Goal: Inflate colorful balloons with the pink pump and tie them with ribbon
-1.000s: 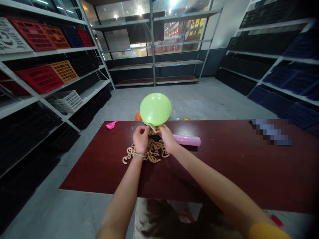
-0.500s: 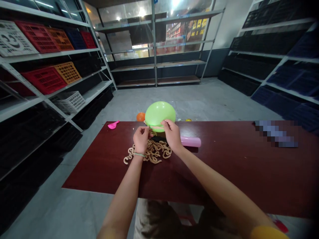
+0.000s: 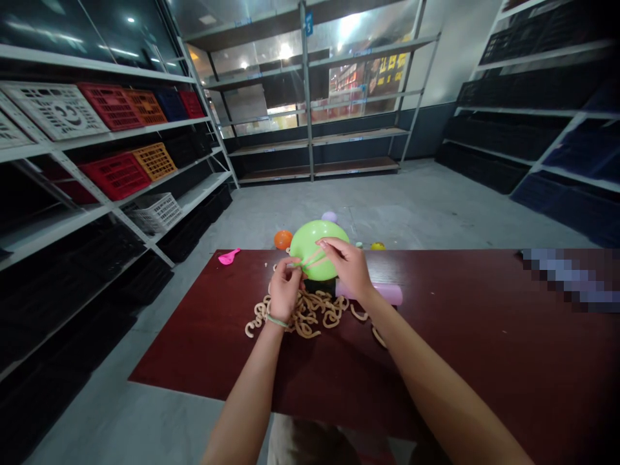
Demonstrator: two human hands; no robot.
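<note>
A round inflated green balloon (image 3: 317, 236) is just beyond my two hands, above the far edge of the table. My left hand (image 3: 285, 287) is closed in a pinch at the balloon's neck, which the fingers mostly cover. My right hand (image 3: 346, 261) pinches a thin tan band (image 3: 316, 263) that runs stretched toward the left fingertips. Below the hands lies a pile of curly tan strips (image 3: 310, 313). A pink tube with a black end (image 3: 387, 294), which looks like a balloon pump, lies partly behind my right wrist.
On the dark red table (image 3: 460, 355), a flat pink balloon (image 3: 229, 257) lies at the far left. A blurred-out object (image 3: 571, 281) is at the right. Orange (image 3: 283, 239), purple (image 3: 330, 217) and yellow balloons (image 3: 378, 246) show beyond the table. Shelves with crates (image 3: 116, 174) stand around.
The view has tilted up slightly. My right hand has drawn up and away from the left, and the band between them now slants. The purple balloon behind has come into sight.
</note>
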